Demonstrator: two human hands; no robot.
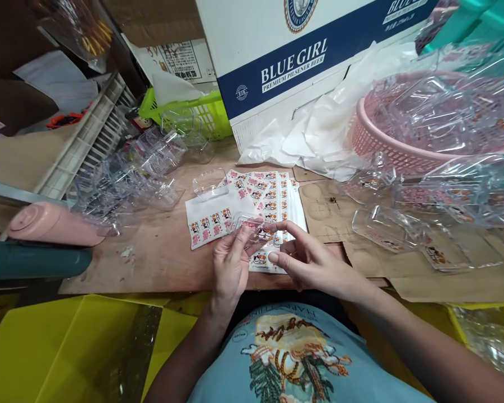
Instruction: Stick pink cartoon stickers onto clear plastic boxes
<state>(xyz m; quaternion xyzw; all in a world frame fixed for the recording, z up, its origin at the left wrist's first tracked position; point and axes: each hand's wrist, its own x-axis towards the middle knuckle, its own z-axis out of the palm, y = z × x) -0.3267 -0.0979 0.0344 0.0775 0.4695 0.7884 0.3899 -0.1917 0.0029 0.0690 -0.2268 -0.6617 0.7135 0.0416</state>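
My left hand [231, 260] is closed on a small clear plastic case [252, 226], gripping its near left side with the thumb on top. A pink printed sticker shows on or through the case. My right hand [306, 254] is beside it, thumb and index finger spread apart. Its index fingertip reaches the case's right edge; whether it touches cannot be made out. Beneath both hands lie sticker sheets [264, 193] printed with cartoon cats and pink lettering, and a partly used sheet [212, 224] is at their left. Behind that sheet rests another clear case [210, 183].
Clear cases are heaped at the left [126, 173]. A pink basket [386, 148] holds more, with stickered cases [382, 226] on cardboard before it. A white beer carton [294, 67], green basket [216, 115], crumpled white paper [302, 134] and pink bottle [54, 224] surround the work area.
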